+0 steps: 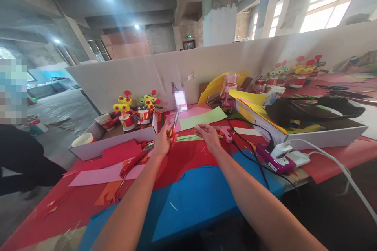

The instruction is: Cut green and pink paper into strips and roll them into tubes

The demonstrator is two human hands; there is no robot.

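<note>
My left hand [163, 140] is closed around the handles of a pair of scissors [174, 125], whose blades point up and away from me. To its right, my right hand [208, 136] has thumb and fingertips pressed together; I cannot make out what is between them. Light green paper [203, 118] lies just beyond both hands, over pink paper [191, 111]. A narrow green strip [187, 138] lies between the hands. Beside my right hand is a pink glue gun [226, 135]. Another red-handled tool [134, 163] rests on pink paper left of my left forearm.
Paper-cup figures [127, 120] and cups stand in a white box [114, 145] at the left. A purple power strip [275, 159] with cables sits at the right, near another box [318, 138] holding yellow paper and a black item. A person stands at far left [20, 157].
</note>
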